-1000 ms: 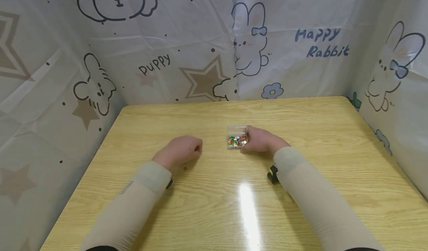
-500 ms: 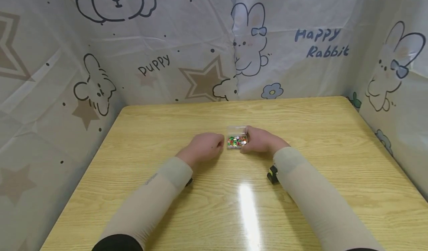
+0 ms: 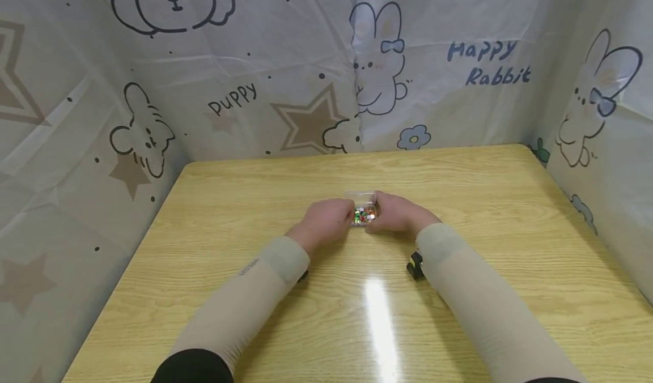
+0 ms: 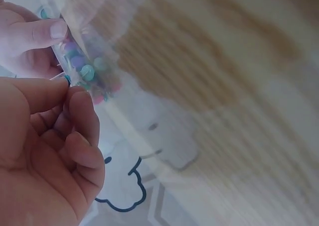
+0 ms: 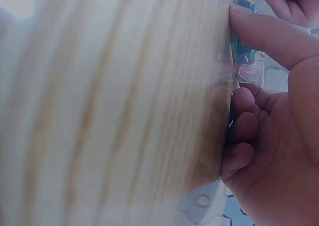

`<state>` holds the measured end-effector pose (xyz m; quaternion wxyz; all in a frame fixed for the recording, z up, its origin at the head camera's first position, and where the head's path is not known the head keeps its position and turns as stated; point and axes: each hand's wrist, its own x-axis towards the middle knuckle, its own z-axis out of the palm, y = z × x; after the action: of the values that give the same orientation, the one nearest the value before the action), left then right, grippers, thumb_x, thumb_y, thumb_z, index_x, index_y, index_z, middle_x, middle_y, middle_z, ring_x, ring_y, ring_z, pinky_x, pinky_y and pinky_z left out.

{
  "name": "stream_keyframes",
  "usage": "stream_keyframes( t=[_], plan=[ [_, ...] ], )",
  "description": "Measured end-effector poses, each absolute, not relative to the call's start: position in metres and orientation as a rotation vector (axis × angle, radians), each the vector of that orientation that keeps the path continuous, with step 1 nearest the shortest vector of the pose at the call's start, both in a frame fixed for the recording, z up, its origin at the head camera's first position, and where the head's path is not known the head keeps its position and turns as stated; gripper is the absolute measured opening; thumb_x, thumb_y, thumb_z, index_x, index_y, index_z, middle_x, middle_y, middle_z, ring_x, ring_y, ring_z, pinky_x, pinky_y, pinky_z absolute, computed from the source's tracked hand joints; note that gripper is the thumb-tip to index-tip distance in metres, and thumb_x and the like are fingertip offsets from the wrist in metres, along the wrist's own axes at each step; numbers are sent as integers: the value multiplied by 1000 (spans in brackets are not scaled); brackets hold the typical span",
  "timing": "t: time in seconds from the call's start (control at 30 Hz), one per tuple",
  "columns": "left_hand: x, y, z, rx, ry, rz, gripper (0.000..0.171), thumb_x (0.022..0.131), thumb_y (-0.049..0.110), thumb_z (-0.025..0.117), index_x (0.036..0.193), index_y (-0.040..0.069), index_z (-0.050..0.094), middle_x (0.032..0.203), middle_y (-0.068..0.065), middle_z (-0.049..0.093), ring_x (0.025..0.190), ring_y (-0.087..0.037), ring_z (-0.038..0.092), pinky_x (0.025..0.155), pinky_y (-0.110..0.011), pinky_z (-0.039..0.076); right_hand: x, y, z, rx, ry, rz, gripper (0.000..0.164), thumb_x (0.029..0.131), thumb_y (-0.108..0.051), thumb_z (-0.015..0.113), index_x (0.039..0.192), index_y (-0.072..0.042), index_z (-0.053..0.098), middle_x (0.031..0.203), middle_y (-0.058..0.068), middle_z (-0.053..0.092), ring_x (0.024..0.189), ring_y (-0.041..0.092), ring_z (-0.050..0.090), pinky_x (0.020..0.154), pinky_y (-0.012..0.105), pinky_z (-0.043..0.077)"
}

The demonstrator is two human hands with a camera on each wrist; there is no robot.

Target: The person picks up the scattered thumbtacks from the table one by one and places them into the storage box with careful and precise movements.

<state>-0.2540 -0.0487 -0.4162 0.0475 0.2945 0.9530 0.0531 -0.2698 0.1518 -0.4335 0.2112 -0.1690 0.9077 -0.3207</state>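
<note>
A small clear plastic box (image 3: 364, 223) stands on the table with its transparent lid (image 3: 361, 197) raised at the back. Shiny beads (image 3: 361, 215) in green, red, white and other colours lie inside it. My right hand (image 3: 400, 213) grips the box at its right end, thumb on the near side. Over the left end is my left hand (image 3: 329, 220), fingertips right at the rim. Between its thumb and index finger it pinches a tiny teal bead (image 4: 68, 79), mostly hidden by the fingertips.
The wooden table (image 3: 245, 190) has rounded back corners. A printed white cloth (image 3: 301, 60) hangs behind it and along both sides. A bright light reflection (image 3: 380, 326) crosses the table's near part.
My left hand has moved right, from apart on the table to the box's left end, now partly covering it. My right hand keeps its hold. A small reddish speck is now behind the left sleeve.
</note>
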Motion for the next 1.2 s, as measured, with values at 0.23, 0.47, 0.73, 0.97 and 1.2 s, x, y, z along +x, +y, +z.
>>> stream_keyframes(
  t=[0.23,0.47,0.73,0.97,1.2],
  plan=[
    [-253,-48,-416,897,2886,116,18,97,17,46,85,21,59,78,7,60,67,-9,52,59,-29,47,-268,152,-431,-470,2524,-889,64,74,-28,79,126,-13,44,113,3,56,96,21,50,95,44,38],
    [-248,-67,-406,837,2873,214,13,95,18,51,97,20,64,93,8,65,80,-8,55,73,-33,50,-268,152,-433,-441,2525,-878,68,74,-31,79,127,-14,42,111,4,55,93,22,49,90,43,40],
    [-242,-115,-399,721,2848,174,10,95,23,55,97,20,64,95,7,64,81,-10,54,75,-36,49,-268,152,-430,-423,2488,-914,66,74,-30,79,126,-14,42,113,3,55,93,21,49,93,44,39],
    [-233,-157,-394,631,2783,201,7,90,19,58,83,20,60,79,6,60,68,-14,50,62,-35,45,-269,151,-431,-437,2497,-897,66,74,-30,79,126,-14,41,115,3,54,96,20,50,97,45,37],
    [-223,-177,-389,549,2688,173,11,89,17,63,79,17,57,76,3,58,67,-15,49,63,-35,43,-268,150,-430,-446,2509,-880,65,75,-31,79,125,-13,42,113,4,55,94,21,50,95,45,38]
  ],
)
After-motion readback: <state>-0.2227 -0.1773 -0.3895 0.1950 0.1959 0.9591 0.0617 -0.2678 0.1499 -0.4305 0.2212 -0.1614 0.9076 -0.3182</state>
